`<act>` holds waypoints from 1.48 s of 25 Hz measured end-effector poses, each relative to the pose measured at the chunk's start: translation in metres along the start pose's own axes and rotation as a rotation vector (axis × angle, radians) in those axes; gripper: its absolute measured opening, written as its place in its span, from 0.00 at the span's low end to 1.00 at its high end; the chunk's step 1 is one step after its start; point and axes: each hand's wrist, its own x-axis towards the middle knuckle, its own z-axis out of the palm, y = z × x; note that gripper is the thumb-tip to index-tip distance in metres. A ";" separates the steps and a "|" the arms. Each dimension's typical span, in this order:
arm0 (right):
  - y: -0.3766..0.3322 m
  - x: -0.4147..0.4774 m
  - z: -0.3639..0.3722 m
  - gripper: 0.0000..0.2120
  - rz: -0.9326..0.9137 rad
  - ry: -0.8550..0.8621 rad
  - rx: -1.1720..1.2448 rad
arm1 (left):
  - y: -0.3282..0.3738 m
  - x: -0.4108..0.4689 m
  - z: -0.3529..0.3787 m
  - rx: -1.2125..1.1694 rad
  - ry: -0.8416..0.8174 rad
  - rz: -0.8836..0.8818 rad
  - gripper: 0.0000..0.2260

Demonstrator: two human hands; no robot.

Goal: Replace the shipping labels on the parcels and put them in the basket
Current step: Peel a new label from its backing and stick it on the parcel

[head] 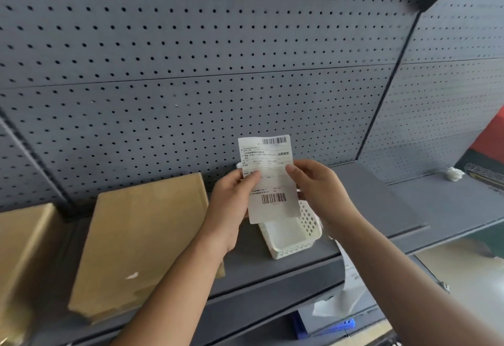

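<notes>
Holding a shipping label (pixel 268 179) upright at centre of frame, printed side toward camera, barcodes at top and near bottom. Pinched on its left edge by left hand (pixel 231 204), thumb across the print, fingers curled behind. Gripped on its right edge by right hand (pixel 319 187), thumb on front, fingers behind. Just below and behind label: white basket (pixel 297 239) with perforated walls, on grey shelf (pixel 368 204), partly hidden by label and hands. Left of basket, lower left of frame: flat cardboard parcel (pixel 141 242) lying on same shelf, small white scrap on its top. Far left edge: second cardboard parcel (pixel 24 250), cut off by frame. Behind everything, grey pegboard (pixel 191 59) filling upper frame. Right side, on shelf: crumpled white wad (pixel 454 174). Lower right, below shelf edge: white paper strip (pixel 343 299) hanging, blue object (pixel 327 326) under it, too blurred to identify.
</notes>
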 end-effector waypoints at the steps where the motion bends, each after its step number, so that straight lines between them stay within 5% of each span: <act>1: -0.001 0.002 0.013 0.08 0.011 -0.012 0.034 | 0.004 -0.002 -0.014 0.016 0.022 0.013 0.07; 7: -0.010 0.009 0.093 0.07 0.020 -0.111 0.083 | 0.021 -0.015 -0.096 0.178 0.183 0.045 0.10; 17: 0.007 0.017 0.200 0.08 -0.008 -0.210 -0.250 | 0.005 -0.021 -0.211 0.669 0.366 0.030 0.16; 27: 0.037 0.026 0.226 0.04 0.004 -0.189 -0.515 | -0.014 -0.004 -0.237 1.100 0.396 -0.120 0.14; 37: 0.041 0.029 0.233 0.07 -0.072 -0.206 -0.685 | -0.019 0.000 -0.239 1.194 0.412 -0.092 0.12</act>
